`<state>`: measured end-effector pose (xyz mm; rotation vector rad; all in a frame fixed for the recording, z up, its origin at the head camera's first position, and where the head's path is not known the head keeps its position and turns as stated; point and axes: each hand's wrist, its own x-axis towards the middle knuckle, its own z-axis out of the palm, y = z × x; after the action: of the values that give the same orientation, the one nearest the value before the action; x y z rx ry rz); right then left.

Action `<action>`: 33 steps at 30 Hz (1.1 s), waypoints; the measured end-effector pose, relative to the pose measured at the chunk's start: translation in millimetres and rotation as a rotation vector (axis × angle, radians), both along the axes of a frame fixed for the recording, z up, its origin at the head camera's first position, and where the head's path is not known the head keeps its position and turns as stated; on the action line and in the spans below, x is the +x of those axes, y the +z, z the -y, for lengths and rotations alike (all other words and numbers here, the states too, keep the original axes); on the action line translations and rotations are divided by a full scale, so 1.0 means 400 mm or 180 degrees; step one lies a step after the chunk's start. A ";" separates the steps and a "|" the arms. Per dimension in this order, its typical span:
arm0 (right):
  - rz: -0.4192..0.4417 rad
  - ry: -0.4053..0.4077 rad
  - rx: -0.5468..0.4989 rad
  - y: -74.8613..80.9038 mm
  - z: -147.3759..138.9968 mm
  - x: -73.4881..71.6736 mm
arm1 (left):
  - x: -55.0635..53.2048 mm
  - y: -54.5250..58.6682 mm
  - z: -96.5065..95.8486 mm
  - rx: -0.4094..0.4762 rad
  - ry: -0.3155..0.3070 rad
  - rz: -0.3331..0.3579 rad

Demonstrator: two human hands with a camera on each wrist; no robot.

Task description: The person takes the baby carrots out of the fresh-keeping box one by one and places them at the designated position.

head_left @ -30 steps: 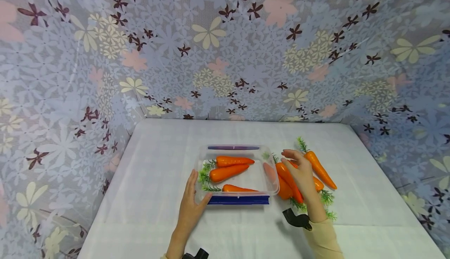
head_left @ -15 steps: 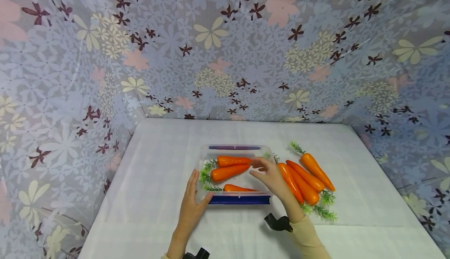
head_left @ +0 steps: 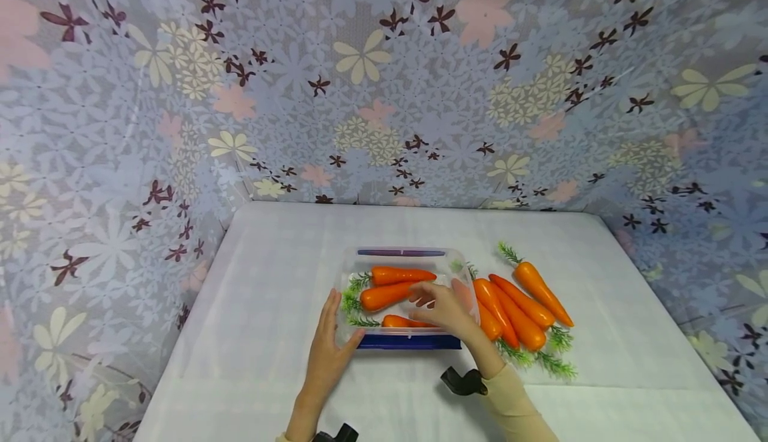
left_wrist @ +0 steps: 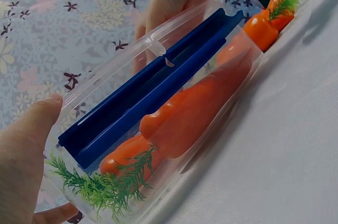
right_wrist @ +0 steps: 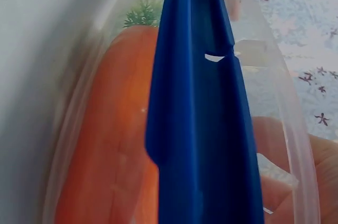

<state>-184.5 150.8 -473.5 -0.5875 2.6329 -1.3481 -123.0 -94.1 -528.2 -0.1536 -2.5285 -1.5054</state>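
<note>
Carrots (head_left: pixel 381 298) lie inside the clear plastic container (head_left: pixel 393 331) and beside its right end. Left hand (head_left: pixel 326 341), fingers extended, touches its left end; right hand (head_left: pixel 447 309), loosely bent inside, shows no grip. Likely light, stiff, slick: pinch mid-body, not leafy tops (head_left: pixel 351 301).

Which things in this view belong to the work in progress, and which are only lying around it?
Belonging to the job, it seems:
clear rectangular plastic box with blue clips
orange tapered carrots with green tops, inside it
matching loose carrots beside it, probably

Only surroundings:
white cloth under the box
grey-blue flower-patterned backdrop
</note>
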 end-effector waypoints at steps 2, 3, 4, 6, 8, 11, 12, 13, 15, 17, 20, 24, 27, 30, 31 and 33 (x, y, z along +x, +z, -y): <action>0.0040 0.0061 0.0091 -0.002 -0.002 -0.003 | 0.000 0.000 -0.001 -0.0018 0.0010 -0.0019; 0.0052 0.0100 0.0143 -0.004 -0.003 -0.005 | 0.000 0.001 -0.002 -0.0019 0.0014 -0.0015; 0.0073 0.0140 0.0181 -0.006 -0.002 -0.007 | 0.000 0.001 -0.001 -0.0024 0.0014 -0.0017; 0.0106 0.0215 0.0253 -0.008 -0.002 -0.009 | 0.001 0.001 0.001 -0.0028 0.0008 -0.0019; 0.0164 0.0268 0.0283 -0.010 -0.002 -0.010 | 0.001 0.001 0.002 -0.0008 -0.0002 -0.0015; 0.0268 0.0298 0.0326 -0.010 -0.003 -0.010 | 0.000 -0.001 0.002 0.0000 -0.0009 -0.0007; 0.0284 0.0313 0.0340 -0.010 -0.004 -0.011 | 0.000 -0.001 0.001 -0.0001 -0.0006 0.0000; 0.0332 0.0313 0.0344 -0.010 -0.004 -0.011 | -0.001 -0.002 0.001 -0.0006 -0.0003 0.0001; 0.0395 0.0333 0.0366 -0.008 -0.004 -0.012 | -0.001 -0.003 0.000 -0.0012 0.0003 0.0006; 0.0447 0.0381 0.0372 -0.005 -0.004 -0.013 | -0.001 -0.003 -0.001 -0.0021 0.0008 0.0010; 0.0552 0.0445 0.0364 -0.001 -0.003 -0.015 | 0.001 -0.001 0.000 -0.0008 0.0009 0.0023; 0.0610 0.0489 0.0423 0.002 -0.001 -0.016 | 0.001 0.000 0.000 0.0006 0.0013 0.0015; 0.0611 0.0516 0.0502 0.002 -0.001 -0.017 | -0.001 0.000 0.000 0.0010 0.0019 0.0021; 0.0679 0.0558 0.0531 0.001 -0.001 -0.018 | -0.002 0.000 -0.001 0.0012 0.0022 0.0037; 0.0721 0.0576 0.0536 0.001 -0.001 -0.018 | -0.001 0.000 -0.001 0.0016 0.0020 0.0043; 0.0813 0.0581 0.0528 0.000 -0.001 -0.017 | -0.001 0.000 -0.002 0.0025 0.0016 0.0042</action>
<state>-191.3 151.1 -473.7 -0.5743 2.3912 -1.0629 -123.2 -93.3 -528.1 -0.1365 -2.5308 -1.5194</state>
